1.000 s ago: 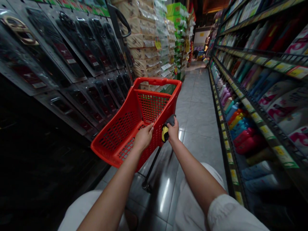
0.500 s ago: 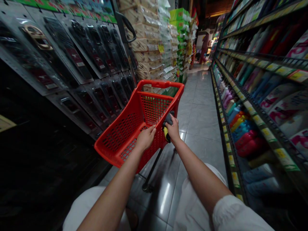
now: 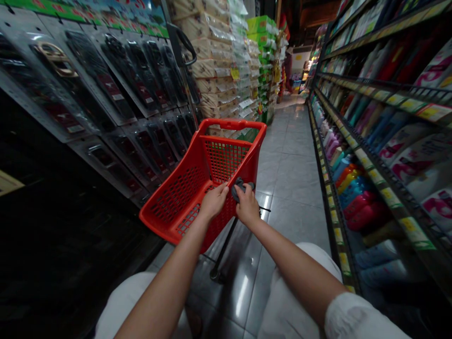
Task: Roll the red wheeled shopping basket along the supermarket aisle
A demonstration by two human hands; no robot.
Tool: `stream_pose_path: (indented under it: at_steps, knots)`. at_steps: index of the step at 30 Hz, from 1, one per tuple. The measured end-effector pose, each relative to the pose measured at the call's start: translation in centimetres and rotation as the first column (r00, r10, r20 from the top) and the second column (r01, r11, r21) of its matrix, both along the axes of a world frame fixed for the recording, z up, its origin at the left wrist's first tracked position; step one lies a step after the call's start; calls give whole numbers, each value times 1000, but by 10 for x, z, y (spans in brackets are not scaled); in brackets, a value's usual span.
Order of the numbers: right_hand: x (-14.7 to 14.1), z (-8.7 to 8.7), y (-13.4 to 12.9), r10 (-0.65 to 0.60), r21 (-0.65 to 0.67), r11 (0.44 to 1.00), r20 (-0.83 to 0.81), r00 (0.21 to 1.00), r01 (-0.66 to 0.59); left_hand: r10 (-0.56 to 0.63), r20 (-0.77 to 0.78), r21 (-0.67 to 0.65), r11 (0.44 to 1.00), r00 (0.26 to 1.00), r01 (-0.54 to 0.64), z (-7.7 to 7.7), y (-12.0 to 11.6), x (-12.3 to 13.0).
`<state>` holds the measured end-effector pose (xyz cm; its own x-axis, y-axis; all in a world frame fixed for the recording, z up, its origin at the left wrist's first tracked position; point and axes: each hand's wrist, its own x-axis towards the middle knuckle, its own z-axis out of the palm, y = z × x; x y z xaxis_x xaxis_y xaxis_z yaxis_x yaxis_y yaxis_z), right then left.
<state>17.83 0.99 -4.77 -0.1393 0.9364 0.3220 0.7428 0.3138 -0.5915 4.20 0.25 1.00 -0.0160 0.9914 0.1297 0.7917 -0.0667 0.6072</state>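
Note:
A red plastic shopping cart (image 3: 176,181) stands in front of me, its basket holding nothing that I can see. My left hand (image 3: 213,202) is closed on the near side rim of the cart. Just right of it, outside the basket wall, my right hand (image 3: 247,205) grips a dark grey cloth-like item (image 3: 238,188). A thin black strip sticks out to the right beyond that hand. The fingers partly cover the grey item, so its exact shape is unclear.
Packaged belts (image 3: 106,75) hang on the left wall. Stacked beige packs (image 3: 213,61) and green packs (image 3: 263,52) line the aisle behind the cart. Shelves of bottles (image 3: 374,117) run along the right. The tiled floor (image 3: 296,174) stretches ahead.
My right hand has moved left and slightly down with the grey item, nearer my left hand. The item's yellow part no longer shows, and the black strip now does.

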Motion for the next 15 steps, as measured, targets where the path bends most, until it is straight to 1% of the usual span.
stream_pose_path:
  at_steps: [2,4,6,8,9,11,13,15]
  knots:
    - [10,-6,22,-54,-23,998,-16,998,54,9,-20,-9,1000,1000,-10,2,-3,0]
    - [22,-16,47,-108,-98,990,-79,991,101,8,-37,-14,1000,999,-8,4,-7,0]
    - [32,-29,68,-155,-193,974,-176,972,120,-1,-40,-13,1000,999,1,6,-10,-1]
    - [37,-39,82,-196,-246,961,-294,936,124,-9,-38,-13,1000,999,9,8,-13,-2]
    - [37,-43,86,-204,-245,962,-356,912,120,-11,-37,-15,1000,999,11,8,-13,-2]
    - [31,-44,87,-184,-194,976,-472,862,102,-13,-37,-20,1000,999,12,9,-13,-2]
    - [24,-38,83,-119,-117,991,-560,820,64,-10,-34,-21,1000,999,9,8,-12,-2]
    - [20,-28,77,-56,-45,998,-624,779,35,-15,-24,-15,1000,1000,14,7,-9,-1]
